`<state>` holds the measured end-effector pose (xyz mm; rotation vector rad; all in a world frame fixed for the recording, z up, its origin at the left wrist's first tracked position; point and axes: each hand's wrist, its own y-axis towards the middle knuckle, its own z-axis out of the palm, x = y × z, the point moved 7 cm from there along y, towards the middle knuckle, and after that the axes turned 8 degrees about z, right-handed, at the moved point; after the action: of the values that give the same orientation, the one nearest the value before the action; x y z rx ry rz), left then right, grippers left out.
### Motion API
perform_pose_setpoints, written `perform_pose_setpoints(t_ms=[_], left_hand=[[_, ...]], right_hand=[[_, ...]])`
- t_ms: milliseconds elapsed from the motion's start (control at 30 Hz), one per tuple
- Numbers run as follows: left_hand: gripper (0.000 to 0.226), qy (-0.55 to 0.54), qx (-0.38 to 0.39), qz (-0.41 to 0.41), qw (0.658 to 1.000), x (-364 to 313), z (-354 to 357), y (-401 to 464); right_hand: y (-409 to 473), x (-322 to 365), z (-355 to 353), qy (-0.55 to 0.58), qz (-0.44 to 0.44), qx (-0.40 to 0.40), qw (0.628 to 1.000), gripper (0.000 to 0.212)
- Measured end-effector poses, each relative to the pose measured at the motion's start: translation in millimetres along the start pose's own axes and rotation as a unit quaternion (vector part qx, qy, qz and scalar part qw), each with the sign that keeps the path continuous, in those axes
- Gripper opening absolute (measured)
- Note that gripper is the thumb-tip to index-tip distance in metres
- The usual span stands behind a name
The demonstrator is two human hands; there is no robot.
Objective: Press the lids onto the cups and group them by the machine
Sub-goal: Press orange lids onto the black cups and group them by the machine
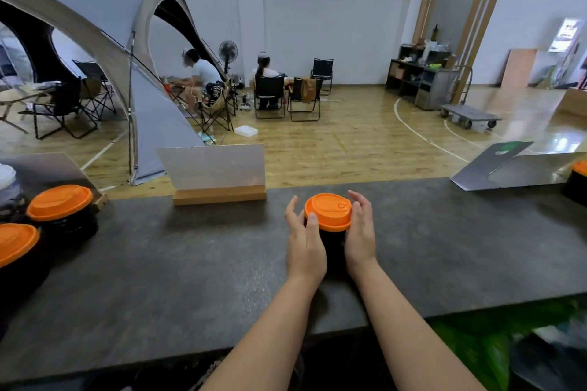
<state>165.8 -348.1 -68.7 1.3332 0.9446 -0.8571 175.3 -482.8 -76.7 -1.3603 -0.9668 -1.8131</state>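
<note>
A black cup (pixel 332 247) with an orange lid (pixel 329 210) stands in the middle of the dark counter (pixel 190 263). My left hand (pixel 305 241) wraps its left side, thumb against the lid's rim. My right hand (pixel 360 232) cups its right side, fingers along the lid's edge. Two more black cups with orange lids stand at the far left, one further back (pixel 60 203) and one nearer (pixel 16 241). Another lidded cup (pixel 578 181) shows at the right edge, partly cut off.
A clear sign in a wooden base (pixel 219 174) stands at the counter's far edge. A grey folded board (pixel 508 168) lies at the right. White stacked items (pixel 6 178) sit at the far left. Beyond are a tent, chairs and seated people.
</note>
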Motion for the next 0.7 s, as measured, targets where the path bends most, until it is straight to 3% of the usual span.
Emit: perform_pose_setpoints(t_ms=[200,367,533,700], left_hand=[[0.053,0.025,0.087,0.035,0.995,0,14,-2],[0.046,0.019,0.123,0.049,0.991,-9,37,-9],[0.064,-0.013,0.237,0.028,0.971,-36,136,-29],[0.077,-0.019,0.255,0.039,0.966,-46,248,-52]], right_hand=[[1,-1,-16,0.024,0.031,-0.040,0.998,0.032],[-5,3,-46,0.030,0.045,-0.010,0.998,0.029],[13,27,-143,0.001,0.051,-0.007,0.999,0.052],[47,70,-264,-0.019,0.027,-0.086,0.996,0.029]])
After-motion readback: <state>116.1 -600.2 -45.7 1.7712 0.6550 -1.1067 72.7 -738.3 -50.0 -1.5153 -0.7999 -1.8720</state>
